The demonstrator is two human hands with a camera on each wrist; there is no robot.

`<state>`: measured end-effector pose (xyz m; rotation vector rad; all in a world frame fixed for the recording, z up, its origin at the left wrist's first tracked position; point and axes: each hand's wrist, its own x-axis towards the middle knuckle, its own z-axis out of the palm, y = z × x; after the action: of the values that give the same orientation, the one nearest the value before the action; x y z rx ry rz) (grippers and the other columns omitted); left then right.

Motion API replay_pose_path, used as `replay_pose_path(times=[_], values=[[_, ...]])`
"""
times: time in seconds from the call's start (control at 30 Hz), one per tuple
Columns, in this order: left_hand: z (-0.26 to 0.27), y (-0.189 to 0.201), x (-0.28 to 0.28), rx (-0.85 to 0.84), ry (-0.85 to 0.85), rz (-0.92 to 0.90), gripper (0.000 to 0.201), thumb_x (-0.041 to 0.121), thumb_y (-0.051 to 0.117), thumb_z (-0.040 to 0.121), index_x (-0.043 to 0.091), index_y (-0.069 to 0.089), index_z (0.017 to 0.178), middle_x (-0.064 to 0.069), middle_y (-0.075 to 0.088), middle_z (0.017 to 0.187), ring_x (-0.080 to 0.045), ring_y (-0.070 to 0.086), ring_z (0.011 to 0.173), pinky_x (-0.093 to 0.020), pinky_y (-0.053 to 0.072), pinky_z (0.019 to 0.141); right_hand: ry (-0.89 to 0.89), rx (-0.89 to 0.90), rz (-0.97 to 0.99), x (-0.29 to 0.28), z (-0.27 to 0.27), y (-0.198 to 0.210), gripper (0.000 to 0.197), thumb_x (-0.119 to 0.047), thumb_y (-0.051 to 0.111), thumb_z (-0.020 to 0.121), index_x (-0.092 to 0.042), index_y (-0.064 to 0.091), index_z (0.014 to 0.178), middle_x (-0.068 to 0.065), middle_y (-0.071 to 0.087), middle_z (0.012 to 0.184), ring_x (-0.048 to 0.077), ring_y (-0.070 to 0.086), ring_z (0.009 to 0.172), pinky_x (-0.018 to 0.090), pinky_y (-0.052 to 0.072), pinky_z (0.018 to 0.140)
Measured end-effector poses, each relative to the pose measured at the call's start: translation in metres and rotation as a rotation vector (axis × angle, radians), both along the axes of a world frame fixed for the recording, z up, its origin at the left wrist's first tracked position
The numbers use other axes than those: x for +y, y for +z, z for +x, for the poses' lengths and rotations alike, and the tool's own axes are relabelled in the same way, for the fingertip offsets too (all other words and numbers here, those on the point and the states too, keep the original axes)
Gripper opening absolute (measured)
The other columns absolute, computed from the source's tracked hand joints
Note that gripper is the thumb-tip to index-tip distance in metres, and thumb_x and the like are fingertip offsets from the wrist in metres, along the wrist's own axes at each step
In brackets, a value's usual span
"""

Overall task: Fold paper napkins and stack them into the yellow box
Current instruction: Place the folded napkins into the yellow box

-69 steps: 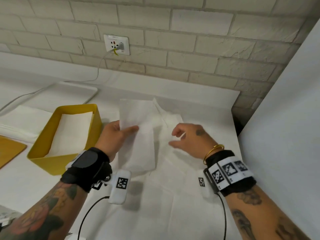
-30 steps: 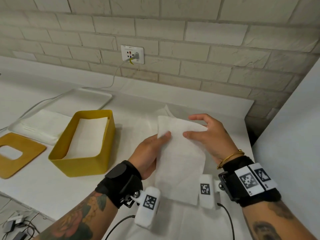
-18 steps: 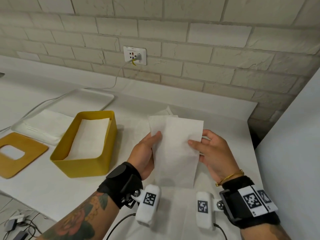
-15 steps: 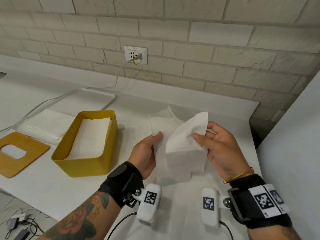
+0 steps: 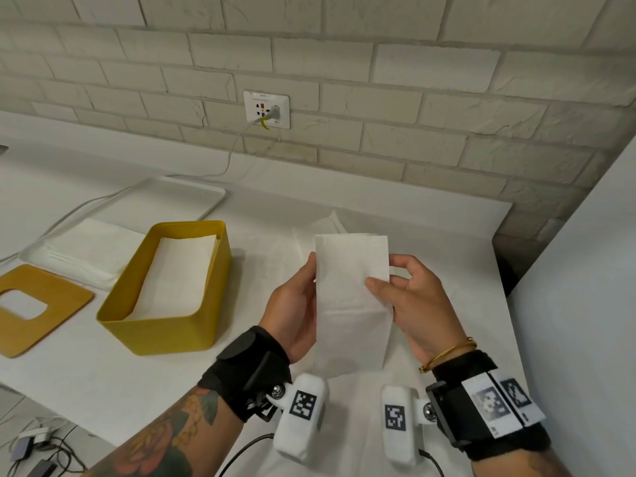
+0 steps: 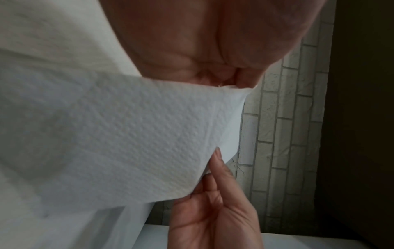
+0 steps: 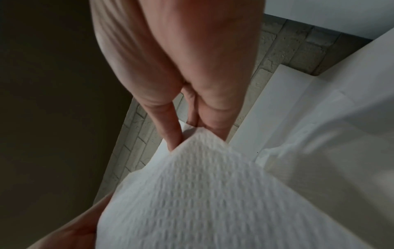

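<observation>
A white paper napkin [image 5: 351, 297], folded into a long narrow strip, hangs upright above the table between both hands. My left hand [image 5: 296, 304] holds its left edge, thumb in front. My right hand [image 5: 409, 297] pinches the right edge, thumb on the front face. The left wrist view shows the embossed napkin [image 6: 127, 134] pinched at its far edge. In the right wrist view the fingers grip the napkin [image 7: 213, 193] at a corner. The yellow box [image 5: 165, 325] stands left of my hands with folded napkins lying flat inside it.
More unfolded white napkins [image 5: 347, 425] lie spread on the table under my hands. A yellow lid with a cut-out [image 5: 38, 325] lies at far left. A white tray [image 5: 192, 194] holds a napkin stack [image 5: 93, 249]. A white panel [image 5: 585, 304] rises on the right.
Half a second ago the right hand was folding the napkin's right half over; now the napkin hangs flat, narrower, both edges held. The view shifted slightly.
</observation>
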<state>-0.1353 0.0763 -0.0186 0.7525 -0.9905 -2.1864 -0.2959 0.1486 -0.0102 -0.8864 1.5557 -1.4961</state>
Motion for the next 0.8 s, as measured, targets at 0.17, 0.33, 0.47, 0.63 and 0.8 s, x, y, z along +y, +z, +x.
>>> replay_pose_path(times=[0.17, 0.33, 0.47, 0.63, 0.8], values=[[0.001, 0.005, 0.003, -0.014, 0.014, -0.051, 0.058, 0.056, 0.035, 0.104, 0.014, 0.060, 0.136, -0.012, 0.069, 0.130, -0.030, 0.065, 0.122, -0.051, 0.044, 0.110, -0.025, 0.000, 0.010, -0.002, 0.002, -0.001, 0.033, -0.009, 0.075, 0.090, -0.027, 0.060, 0.114, 0.002, 0.079, 0.098, 0.022, 0.076, 0.094, 0.052, 0.058, 0.094], [-0.001, 0.006, 0.003, -0.077, -0.027, -0.145, 0.042, 0.035, 0.045, 0.106, 0.006, 0.062, 0.132, -0.015, 0.071, 0.124, -0.030, 0.069, 0.116, -0.040, 0.057, 0.097, -0.037, 0.002, 0.005, -0.003, 0.002, -0.004, 0.034, -0.011, 0.076, 0.090, -0.026, 0.059, 0.116, 0.003, 0.079, 0.097, 0.022, 0.077, 0.091, 0.050, 0.059, 0.091], [-0.002, 0.004, 0.002, -0.132, -0.006, -0.190, 0.037, 0.030, 0.048, 0.105, 0.005, 0.065, 0.126, -0.015, 0.073, 0.120, -0.031, 0.071, 0.111, -0.038, 0.059, 0.092, -0.059, -0.006, 0.025, -0.005, 0.002, -0.011, 0.036, -0.016, 0.078, 0.088, -0.027, 0.059, 0.117, 0.004, 0.079, 0.101, 0.022, 0.076, 0.093, 0.051, 0.059, 0.092], [0.002, 0.007, -0.003, -0.130, 0.035, -0.204, 0.040, 0.031, 0.048, 0.105, 0.003, 0.064, 0.129, -0.019, 0.071, 0.124, -0.036, 0.068, 0.115, -0.049, 0.051, 0.102, -0.067, 0.037, 0.052, -0.004, 0.007, -0.017, 0.045, -0.038, 0.085, 0.078, -0.029, 0.064, 0.116, -0.002, 0.074, 0.110, 0.016, 0.072, 0.102, 0.041, 0.058, 0.093], [0.009, 0.012, -0.010, -0.125, 0.021, -0.238, 0.046, 0.034, 0.049, 0.103, 0.002, 0.061, 0.132, -0.020, 0.069, 0.126, -0.038, 0.066, 0.118, -0.051, 0.049, 0.105, 0.142, -0.030, 0.058, 0.002, 0.017, -0.015, 0.019, -0.012, 0.075, 0.091, -0.013, 0.074, 0.110, 0.003, 0.079, 0.106, 0.020, 0.074, 0.101, 0.042, 0.058, 0.096]])
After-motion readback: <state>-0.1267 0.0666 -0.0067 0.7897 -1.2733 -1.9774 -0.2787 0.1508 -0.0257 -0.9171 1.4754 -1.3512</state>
